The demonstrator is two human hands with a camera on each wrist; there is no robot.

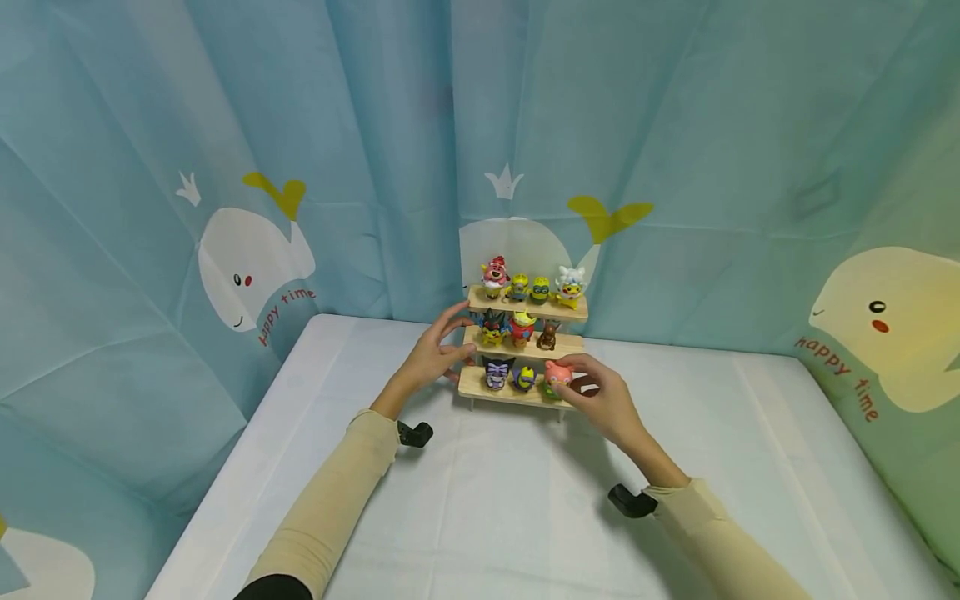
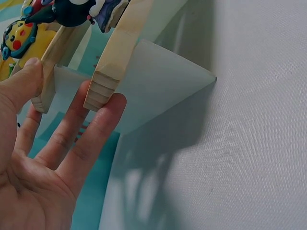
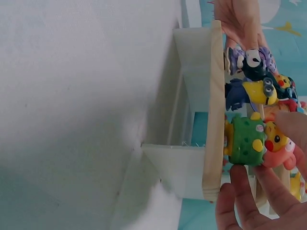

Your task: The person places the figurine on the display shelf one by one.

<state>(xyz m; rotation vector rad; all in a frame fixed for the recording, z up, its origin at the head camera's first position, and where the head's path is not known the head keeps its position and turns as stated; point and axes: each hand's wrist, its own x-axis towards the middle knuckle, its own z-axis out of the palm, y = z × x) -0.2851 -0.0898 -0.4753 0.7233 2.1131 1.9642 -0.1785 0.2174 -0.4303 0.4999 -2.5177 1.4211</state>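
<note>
A three-tier wooden display stand (image 1: 517, 398) holds small figurines on every shelf. At the right end of its bottom shelf, my right hand (image 1: 600, 398) pinches a pink-hooded, yellow-faced figurine with a green body (image 3: 247, 141) between thumb and fingers; the figurine sits at the shelf's surface. My left hand (image 1: 432, 357) touches the stand's left side. In the left wrist view its extended fingers (image 2: 112, 109) meet the shelf ends, with the thumb at the middle shelf. Beside the pinched figurine stand a minion figurine (image 1: 525, 379) and a black-and-purple figurine (image 1: 497, 374).
The middle shelf carries a brown figurine (image 1: 547, 337), a red-and-blue one (image 1: 522, 329) and a dark-hooded yellow one (image 1: 492, 327). Several more line the top shelf, including a white-hooded one (image 1: 571, 286). A white-covered table (image 1: 480, 517) meets a blue curtain (image 1: 390, 167) behind.
</note>
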